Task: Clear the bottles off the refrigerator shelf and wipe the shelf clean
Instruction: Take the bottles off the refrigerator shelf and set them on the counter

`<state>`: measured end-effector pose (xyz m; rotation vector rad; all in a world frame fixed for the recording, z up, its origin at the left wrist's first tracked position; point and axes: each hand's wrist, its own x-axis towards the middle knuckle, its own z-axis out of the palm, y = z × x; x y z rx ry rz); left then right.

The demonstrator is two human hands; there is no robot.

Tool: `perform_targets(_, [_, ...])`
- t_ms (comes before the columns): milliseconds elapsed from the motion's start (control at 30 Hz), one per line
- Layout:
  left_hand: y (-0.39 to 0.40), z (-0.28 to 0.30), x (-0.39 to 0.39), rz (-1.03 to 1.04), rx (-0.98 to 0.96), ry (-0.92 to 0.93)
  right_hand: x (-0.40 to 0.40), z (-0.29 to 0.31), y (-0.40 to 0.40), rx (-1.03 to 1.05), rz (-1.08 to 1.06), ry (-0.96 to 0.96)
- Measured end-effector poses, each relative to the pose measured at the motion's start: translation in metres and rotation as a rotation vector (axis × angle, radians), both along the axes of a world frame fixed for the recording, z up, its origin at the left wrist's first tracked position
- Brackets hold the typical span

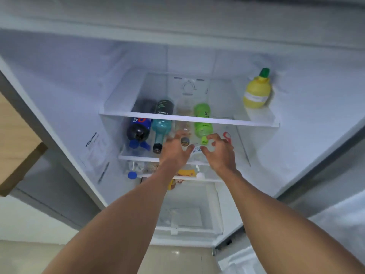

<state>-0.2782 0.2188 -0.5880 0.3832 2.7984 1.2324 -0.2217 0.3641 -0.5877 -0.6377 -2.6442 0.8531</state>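
Several bottles lie side by side on the middle refrigerator shelf (138, 157), caps toward me. From the left: a dark cola bottle (139, 131) with a blue cap, a teal glass bottle (161, 131) with a black cap, a clear bottle (184, 133) with a dark cap, a green bottle (203, 125). My left hand (173, 151) reaches in, fingers spread around the clear bottle's cap end. My right hand (220, 153) hovers just below the green bottle's cap, fingers curled apart. A clear labelled bottle (196, 152) lies between both hands, partly hidden.
The upper glass shelf (217, 120) carries a yellow lemon-shaped bottle (256, 91) at the right. A red object (227, 136) sits at the middle shelf's right. Below are a drawer with food packets (184, 173) and a lower bin (185, 216). A wooden cabinet (17, 143) stands at left.
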Motion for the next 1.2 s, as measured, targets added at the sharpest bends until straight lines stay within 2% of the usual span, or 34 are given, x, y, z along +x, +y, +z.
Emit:
perform_targets(167, [0.013, -0.023, -0.011, 0.085, 0.061, -0.001, -0.024, -0.029, 0.001, -0.024, 0.060, 0.103])
perform_targets(333, [0.011, -0.019, 0.000, 0.145, 0.189, 0.000, -0.020, -0.028, -0.004, -0.091, 0.023, 0.191])
perform_targets(433, [-0.002, 0.002, 0.021, 0.159, 0.275, -0.047, 0.000, -0.015, -0.018, -0.144, -0.016, 0.270])
perform_targets(533, [-0.019, 0.026, 0.043, 0.150, 0.244, -0.059, 0.022, 0.003, -0.036, -0.120, -0.051, 0.335])
perform_targets(800, [-0.066, 0.089, 0.110, 0.196, 0.233, -0.062, 0.090, 0.076, -0.067, -0.002, -0.180, 0.284])
perform_targets(900, [-0.090, 0.119, 0.132, 0.238, 0.226, -0.064, 0.110, 0.113, -0.072, 0.102, -0.139, 0.271])
perform_targets(1000, [-0.119, 0.145, 0.151, 0.236, 0.170, -0.022, 0.136, 0.152, -0.081, 0.196, -0.012, 0.233])
perform_targets(1100, [-0.157, 0.181, 0.170, 0.208, 0.087, -0.012, 0.169, 0.190, -0.099, 0.178, 0.138, 0.150])
perform_targets(1200, [-0.208, 0.220, 0.188, 0.092, -0.037, -0.090, 0.201, 0.229, -0.129, 0.089, 0.296, 0.010])
